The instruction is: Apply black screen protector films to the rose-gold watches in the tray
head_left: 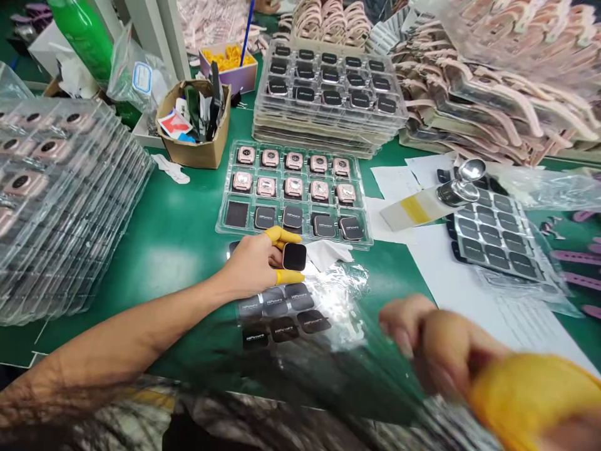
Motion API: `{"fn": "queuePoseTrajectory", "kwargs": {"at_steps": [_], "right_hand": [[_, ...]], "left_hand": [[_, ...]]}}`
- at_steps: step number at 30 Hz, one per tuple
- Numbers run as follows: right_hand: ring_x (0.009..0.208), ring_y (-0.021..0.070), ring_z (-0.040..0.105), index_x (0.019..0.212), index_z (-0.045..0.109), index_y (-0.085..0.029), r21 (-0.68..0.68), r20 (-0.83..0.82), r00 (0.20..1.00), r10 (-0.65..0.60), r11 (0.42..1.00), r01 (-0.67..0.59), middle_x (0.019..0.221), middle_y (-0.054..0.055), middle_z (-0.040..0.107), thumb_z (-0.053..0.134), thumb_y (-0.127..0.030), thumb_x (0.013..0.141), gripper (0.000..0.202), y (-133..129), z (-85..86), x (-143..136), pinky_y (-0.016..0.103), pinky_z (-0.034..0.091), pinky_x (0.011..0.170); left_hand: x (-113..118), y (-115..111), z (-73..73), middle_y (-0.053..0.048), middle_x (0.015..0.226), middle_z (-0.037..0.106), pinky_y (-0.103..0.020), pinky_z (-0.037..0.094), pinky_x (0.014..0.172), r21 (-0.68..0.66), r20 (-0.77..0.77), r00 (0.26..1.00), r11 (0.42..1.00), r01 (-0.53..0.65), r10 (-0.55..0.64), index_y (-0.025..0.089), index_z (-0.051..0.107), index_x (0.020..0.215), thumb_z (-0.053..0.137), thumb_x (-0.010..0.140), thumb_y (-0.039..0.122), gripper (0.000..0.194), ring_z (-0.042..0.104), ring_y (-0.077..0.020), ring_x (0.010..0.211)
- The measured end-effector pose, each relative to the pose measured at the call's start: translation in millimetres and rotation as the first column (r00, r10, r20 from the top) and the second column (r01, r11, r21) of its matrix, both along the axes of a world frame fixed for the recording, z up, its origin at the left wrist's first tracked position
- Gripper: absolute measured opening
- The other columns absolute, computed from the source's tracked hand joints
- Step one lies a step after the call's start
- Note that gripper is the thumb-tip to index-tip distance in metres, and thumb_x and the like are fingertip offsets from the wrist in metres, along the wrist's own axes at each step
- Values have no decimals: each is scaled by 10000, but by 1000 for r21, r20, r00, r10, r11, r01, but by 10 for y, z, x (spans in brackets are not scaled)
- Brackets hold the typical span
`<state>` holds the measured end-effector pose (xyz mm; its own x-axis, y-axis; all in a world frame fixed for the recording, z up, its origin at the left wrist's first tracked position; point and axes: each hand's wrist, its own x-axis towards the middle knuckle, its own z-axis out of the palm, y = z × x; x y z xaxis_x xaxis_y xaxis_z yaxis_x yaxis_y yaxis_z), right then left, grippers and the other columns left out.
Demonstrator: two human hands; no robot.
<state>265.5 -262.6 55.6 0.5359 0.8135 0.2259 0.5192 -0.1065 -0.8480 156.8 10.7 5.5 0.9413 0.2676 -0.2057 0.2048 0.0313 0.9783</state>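
Observation:
My left hand (253, 266), with yellow finger cots on some fingertips, grips a small square watch case (295, 257) whose black screen faces me. It hovers over a clear film sheet (347, 313) with dark square "HiFuture" screen stickers. Just beyond is a clear plastic tray (366, 216): two rows hold pink watch cases face down, and in the nearest row several dark "HiFuture" faces sit beside one vacant slot (237, 214). My right hand (451, 351) is large, close to the camera at the lower right and smeared by motion. A yellow cot shows on it; whatever its fingers hold is unclear.
Stacked trays of watches stand at left (61, 207) and at the back (328, 119). A cardboard box (195, 150) holds odds and ends. Pink straps (493, 94) pile up at right. A metal-capped bottle (455, 193), papers (436, 257) and a sticker sheet (498, 235) lie nearer.

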Motion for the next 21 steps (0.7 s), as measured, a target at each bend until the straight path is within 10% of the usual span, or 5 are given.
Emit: {"fn": "queuePoseTrajectory", "kwargs": {"at_steps": [7, 21], "right_hand": [[816, 220, 737, 855, 809, -249, -169, -579, 780, -237, 971, 170, 870, 50, 808, 1027, -668, 605, 535, 1057, -208, 308, 385, 642, 810], [788, 203, 784, 830, 845, -255, -172, -741, 623, -248, 968, 182, 855, 33, 851, 1070, -553, 575, 452, 1033, -378, 194, 305, 655, 751]], "left_hand": [[-10, -63, 56, -27, 803, 814, -358, 601, 768, -16, -106, 991, 997, -82, 80, 212, 810, 1247, 1019, 653, 276, 633, 780, -229, 783], [18, -166, 143, 6, 744, 824, -342, 595, 735, 147, -200, 974, 986, -76, 105, 275, 871, 1236, 968, 656, 271, 588, 789, -221, 742]]}}
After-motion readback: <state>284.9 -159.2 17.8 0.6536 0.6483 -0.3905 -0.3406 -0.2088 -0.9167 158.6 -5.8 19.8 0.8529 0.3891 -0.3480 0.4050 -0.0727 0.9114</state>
